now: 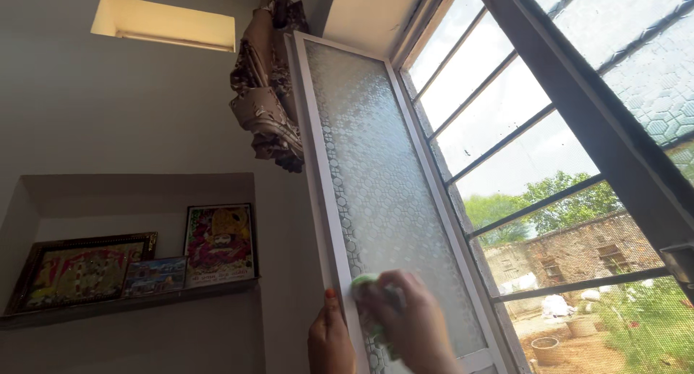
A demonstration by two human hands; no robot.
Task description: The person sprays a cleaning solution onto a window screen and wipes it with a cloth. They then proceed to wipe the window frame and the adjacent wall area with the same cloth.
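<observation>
The open window point(549, 164), crossed by dark horizontal bars, filled the right side, with a brick wall and green trees beyond it. Swung inward beside it stood the white-framed window shutter point(376, 186), its tall pane of frosted glass pressed with a small repeating pattern. Above the shutter's top corner hung a bunched brown curtain point(267, 92).

To the left, a recessed wall niche point(137, 193) held a shelf point(130, 302) carrying three framed pictures: a wide one in a dark gilt frame point(79, 269) leaning at the left, an upright one in pink and yellow tones point(219, 244) at the right, and a small bluish card point(153, 275) propped between them.

The right hand point(405, 316) was clenched around a green sponge point(367, 287), pressed flat against the lower part of the frosted glass. The left hand point(331, 341) gripped the shutter's white frame edge just beside it, thumb up along the frame.
</observation>
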